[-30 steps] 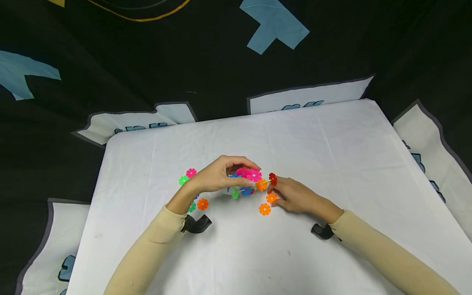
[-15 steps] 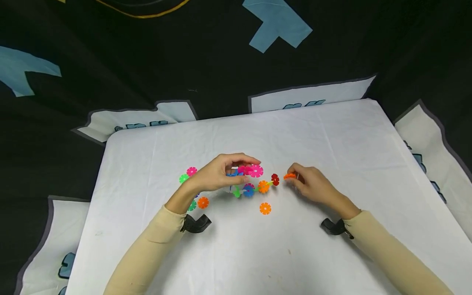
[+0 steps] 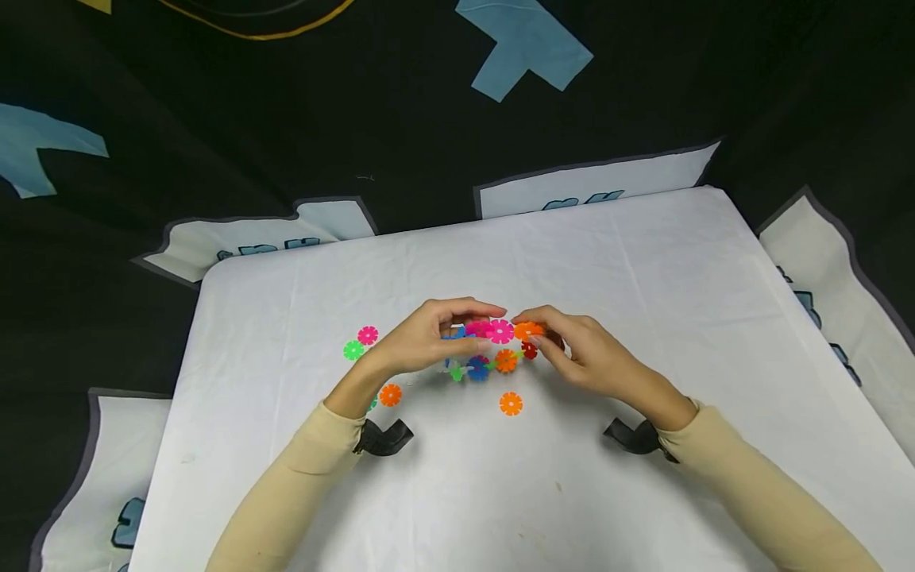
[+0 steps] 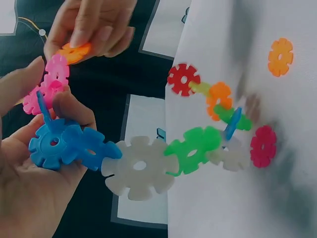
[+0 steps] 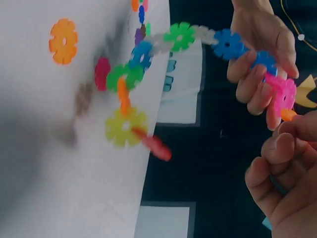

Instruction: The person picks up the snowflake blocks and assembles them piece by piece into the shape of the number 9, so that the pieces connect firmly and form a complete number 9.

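My left hand [image 3: 418,340] grips a chain of interlocking snowflake discs near its pink end. In the left wrist view the chain runs from the pink discs [image 4: 57,69] through blue discs [image 4: 53,144], a whitish disc [image 4: 140,167] and a green disc [image 4: 192,150], then bends back to a red disc [image 4: 184,79]. My right hand [image 3: 593,356] pinches an orange snowflake disc [image 3: 528,330] at the edge of the end pink disc [image 3: 502,331]. How far their slots interlock is hard to tell. Fingers partly cover both discs.
Loose discs lie on the white table [image 3: 457,492]: an orange one [image 3: 511,403] in front of the chain, a dark pink one [image 4: 263,146] beneath it. Left of the left hand are pink [image 3: 368,335], green [image 3: 353,350] and orange [image 3: 390,395] discs. Dark cloth hangs behind.
My right hand picked up an orange disc from the table, lifted it on the right, then brought it left against the chain's pink end. My left hand stays nearly in place, holding the chain.
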Tool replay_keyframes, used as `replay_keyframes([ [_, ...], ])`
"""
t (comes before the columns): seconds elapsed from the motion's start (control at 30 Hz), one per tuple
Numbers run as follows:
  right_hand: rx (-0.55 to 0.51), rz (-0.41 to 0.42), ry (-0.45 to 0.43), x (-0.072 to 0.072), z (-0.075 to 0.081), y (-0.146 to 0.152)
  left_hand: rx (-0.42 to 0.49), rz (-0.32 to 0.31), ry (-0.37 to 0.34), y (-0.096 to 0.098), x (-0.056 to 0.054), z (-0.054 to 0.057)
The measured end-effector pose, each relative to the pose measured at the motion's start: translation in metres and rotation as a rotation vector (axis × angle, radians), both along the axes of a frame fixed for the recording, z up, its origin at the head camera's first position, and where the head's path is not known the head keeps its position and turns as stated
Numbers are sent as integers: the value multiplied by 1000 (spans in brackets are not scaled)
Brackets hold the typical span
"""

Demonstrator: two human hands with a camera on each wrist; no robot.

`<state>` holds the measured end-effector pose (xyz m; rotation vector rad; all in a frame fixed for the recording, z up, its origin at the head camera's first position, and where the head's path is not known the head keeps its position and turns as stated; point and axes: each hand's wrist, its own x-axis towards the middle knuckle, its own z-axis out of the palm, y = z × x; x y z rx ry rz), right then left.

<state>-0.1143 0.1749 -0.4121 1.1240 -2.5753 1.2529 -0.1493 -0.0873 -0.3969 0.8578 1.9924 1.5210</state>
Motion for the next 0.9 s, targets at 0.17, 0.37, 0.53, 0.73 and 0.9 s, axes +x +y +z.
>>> replay_keyframes([
  [0.17,-33,5,38,1,2,-3,27,17,5,3,0,-3],
  [0.37,-83,44,87,0,1,-7,68,10,-17,4,0,-8],
  [0.53,-105,57,135,-2,1,-11,78,20,-2,4,2,-11],
  [0.73,-200,43,152,-3,-7,-18,127,49,-17,5,6,-12],
  [0.9,-269,14,168,-2,-10,-23,163,38,-75,6,8,-11],
])
